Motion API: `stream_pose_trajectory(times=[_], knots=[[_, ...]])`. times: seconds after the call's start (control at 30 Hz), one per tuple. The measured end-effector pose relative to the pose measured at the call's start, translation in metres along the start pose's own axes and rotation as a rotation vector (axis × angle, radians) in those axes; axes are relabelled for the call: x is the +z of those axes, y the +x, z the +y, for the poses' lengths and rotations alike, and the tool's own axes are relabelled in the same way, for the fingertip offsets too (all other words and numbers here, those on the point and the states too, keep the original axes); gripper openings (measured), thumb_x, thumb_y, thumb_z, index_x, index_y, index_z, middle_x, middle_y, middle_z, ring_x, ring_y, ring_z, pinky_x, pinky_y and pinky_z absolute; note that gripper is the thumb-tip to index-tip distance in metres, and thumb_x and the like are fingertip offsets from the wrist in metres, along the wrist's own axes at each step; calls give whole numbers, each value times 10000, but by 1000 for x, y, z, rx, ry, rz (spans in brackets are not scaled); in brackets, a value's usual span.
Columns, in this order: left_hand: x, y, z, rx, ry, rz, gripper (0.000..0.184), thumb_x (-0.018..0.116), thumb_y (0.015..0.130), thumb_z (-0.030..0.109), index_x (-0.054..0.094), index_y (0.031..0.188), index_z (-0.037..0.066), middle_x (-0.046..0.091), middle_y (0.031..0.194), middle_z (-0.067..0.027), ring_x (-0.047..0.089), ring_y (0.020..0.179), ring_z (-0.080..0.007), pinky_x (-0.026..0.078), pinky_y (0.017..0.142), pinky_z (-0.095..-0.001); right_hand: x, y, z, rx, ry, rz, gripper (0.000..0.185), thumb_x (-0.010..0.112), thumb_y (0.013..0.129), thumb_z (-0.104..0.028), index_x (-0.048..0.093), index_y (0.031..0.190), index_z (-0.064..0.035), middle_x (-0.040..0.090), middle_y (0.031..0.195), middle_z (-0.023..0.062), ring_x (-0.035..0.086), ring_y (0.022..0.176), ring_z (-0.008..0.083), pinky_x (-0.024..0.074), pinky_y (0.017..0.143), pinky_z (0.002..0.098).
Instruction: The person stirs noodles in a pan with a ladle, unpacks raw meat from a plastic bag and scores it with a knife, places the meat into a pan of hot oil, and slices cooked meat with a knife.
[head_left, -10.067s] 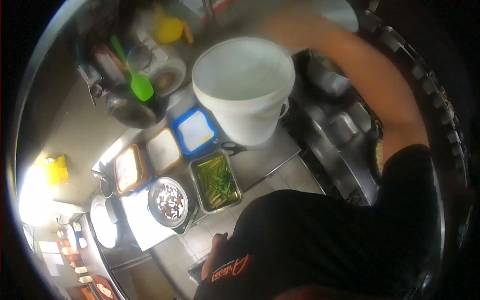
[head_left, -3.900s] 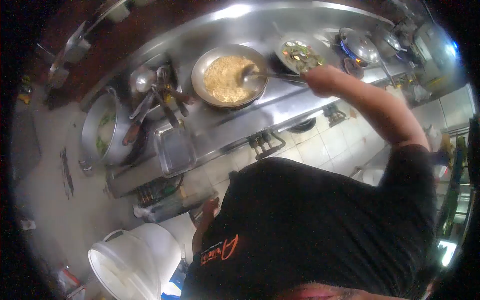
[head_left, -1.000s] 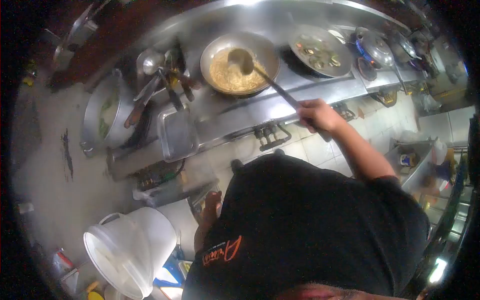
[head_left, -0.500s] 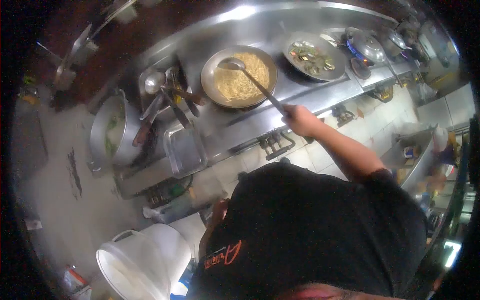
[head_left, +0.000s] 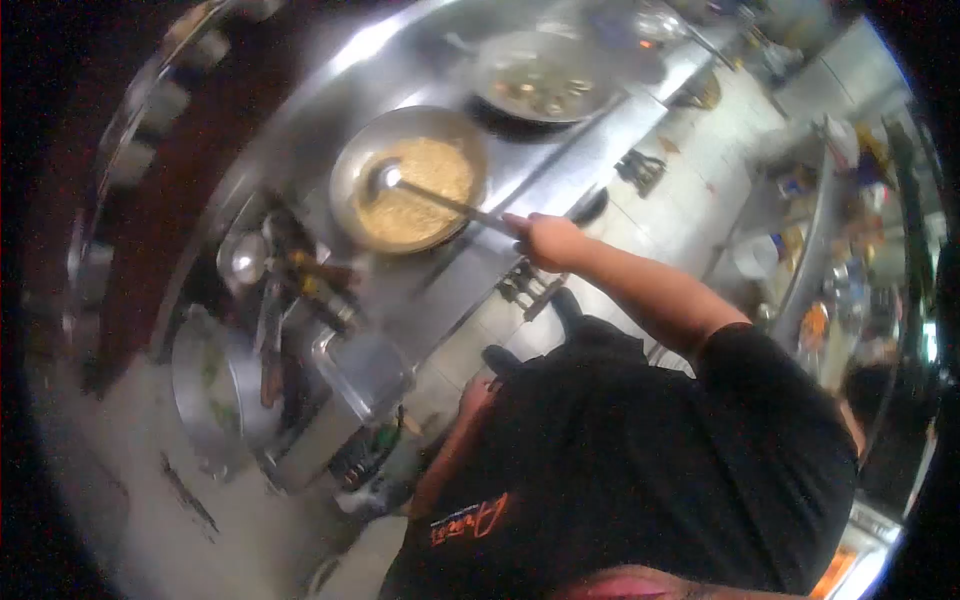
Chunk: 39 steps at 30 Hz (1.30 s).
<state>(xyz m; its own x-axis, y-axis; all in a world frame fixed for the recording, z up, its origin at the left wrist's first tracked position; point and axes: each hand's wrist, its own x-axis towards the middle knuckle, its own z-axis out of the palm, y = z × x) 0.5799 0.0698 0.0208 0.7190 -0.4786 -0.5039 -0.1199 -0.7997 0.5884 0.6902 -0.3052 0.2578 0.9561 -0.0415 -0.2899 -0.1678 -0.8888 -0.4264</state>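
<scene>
My right hand [head_left: 552, 243] is closed round the far end of a long ladle [head_left: 450, 205]. The ladle's bowl rests among the yellow noodles in a wide wok [head_left: 352, 150], which sits on the steel stove. Low beside my body, my left hand [head_left: 477, 393] is partly visible near my waist, away from the cookware; its fingers are too blurred and hidden to read. A second wok [head_left: 590, 75] with vegetables stands farther along the stove.
A steel tray [head_left: 365, 370] sits at the counter's near edge. Left of it are several utensils [head_left: 250, 258] and a large pot [head_left: 182, 375] with greens. Burner valves [head_left: 640, 172] stick out from the stove front. Crowded shelving [head_left: 810, 270] stands at right.
My view has turned, so the stove appears tilted and shifted left. The ladle stays in my right hand and in the noodles. My left hand shows more than before.
</scene>
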Motion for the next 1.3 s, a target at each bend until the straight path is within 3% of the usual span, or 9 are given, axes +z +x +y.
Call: stream_pose_trajectory(times=[0.1, 0.2, 0.27, 0.3, 0.5, 0.63, 0.73, 1.17, 1.3], knots=[[-7, 41, 36, 41, 64, -285, 522, 656, 871, 481, 659, 1108, 16, 682, 1052, -220, 647, 993, -359, 493, 856, -412, -7, -35, 44, 26, 117, 392, 569, 643, 918, -280, 490, 1426, -75, 628, 1052, 238, 620, 949, 418, 501, 855, 485], [-19, 50, 52, 38, -204, -384, 461, 615, 900, 449, 662, 1075, 24, 684, 1015, -220, 648, 946, -372, 495, 841, -416, -11, -89, 117, 353, 446, 389, 525, 632, 924, -285, 542, 1383, -47, 650, 1181, 248, 631, 1066, 409, 488, 960, 458], [-38, 36, 100, 29, -498, -355, 400, 590, 915, 405, 675, 1023, 29, 691, 968, -214, 658, 914, -380, 503, 812, -428, 43, -122, 202, 629, 296, 282, 539, 648, 903, -283, 556, 1362, -17, 649, 1227, 245, 634, 1128, 372, 492, 991, 439], [-42, 37, 116, 10, -599, -357, 373, 580, 920, 382, 680, 1002, 33, 694, 948, -211, 662, 902, -384, 506, 798, -433, 58, -131, 236, 823, 200, -95, 524, 648, 902, -290, 575, 1330, 5, 645, 1235, 247, 634, 1142, 358, 498, 991, 439], [46, 98, 127, 214, 60, -312, 322, 588, 900, 330, 668, 993, 33, 682, 924, -219, 661, 899, -399, 507, 790, -438, 33, -107, 177, 246, 606, 271, 469, 666, 898, -376, 645, 1149, 19, 643, 1179, 265, 619, 1102, 422, 494, 963, 469], [43, 79, 188, 142, 97, -214, 360, 590, 913, 361, 634, 990, 13, 649, 946, -232, 638, 929, -402, 494, 807, -457, -13, -41, 91, -276, 285, 53, 454, 633, 903, -340, 586, 1136, 46, 625, 1165, 282, 611, 1086, 448, 493, 934, 509], [21, 42, 208, -2, 41, -162, 389, 586, 930, 382, 617, 979, -3, 628, 951, -226, 617, 924, -398, 480, 792, -467, 1, -5, 70, -219, 260, -187, 414, 630, 889, -285, 575, 1144, 36, 638, 1127, 288, 632, 1063, 434, 508, 901, 511], [44, -25, -74, -76, 109, -258, 322, 615, 891, 310, 654, 911, -9, 633, 903, -227, 621, 875, -391, 482, 763, -476, -10, -56, 58, 87, 521, 41, 356, 580, 945, -210, 582, 1195, 43, 674, 1078, 276, 642, 1037, 436, 506, 882, 479], [33, -3, -103, -49, 96, -250, 290, 627, 868, 279, 669, 899, -6, 644, 903, -233, 633, 881, -392, 491, 766, -476, -53, -86, 4, 163, 813, -148, 287, 590, 946, -187, 585, 1112, 47, 617, 838, 121, 593, 817, 218, 477, 761, 386]])
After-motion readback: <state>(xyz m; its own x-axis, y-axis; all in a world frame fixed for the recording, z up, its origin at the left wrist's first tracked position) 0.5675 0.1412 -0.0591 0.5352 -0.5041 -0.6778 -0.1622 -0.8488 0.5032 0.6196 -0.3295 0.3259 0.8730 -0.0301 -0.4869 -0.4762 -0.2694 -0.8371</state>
